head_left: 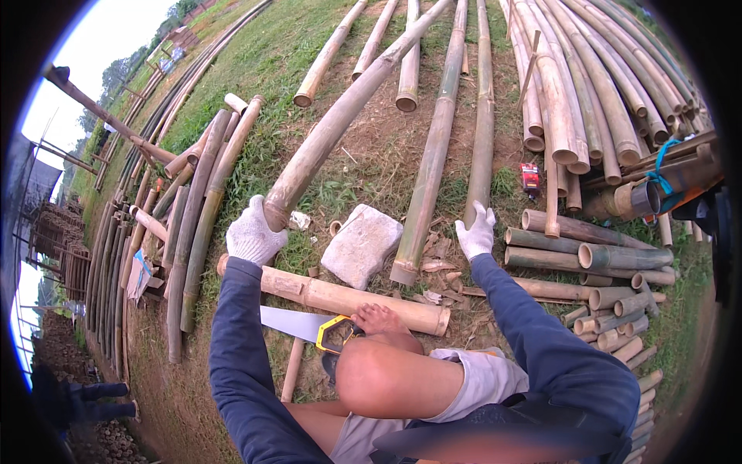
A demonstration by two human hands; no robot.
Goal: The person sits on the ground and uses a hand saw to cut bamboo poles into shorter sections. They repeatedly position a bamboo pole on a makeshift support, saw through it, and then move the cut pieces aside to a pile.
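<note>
My left hand [257, 234], in a white knit glove, is closed round the near end of a thick bamboo pole [340, 127] that slants away to the upper right. My right hand [475, 234], gloved the same way, grips the near end of a thinner bamboo pole [483, 131]. Between these two lies another greenish bamboo pole [434, 170], untouched. A cut bamboo length [309, 291] lies crosswise before me with my bare foot [379, 319] against it. Beside the foot rests a handsaw [297, 322] with a yellow and black handle.
A pale stone block [362, 246] sits between the poles. At right are stacked short bamboo pieces [626, 257], long poles [556, 85] and a small red box [530, 179]. More bamboo [205, 209] leans at left. A person's legs [97, 392] show at lower left.
</note>
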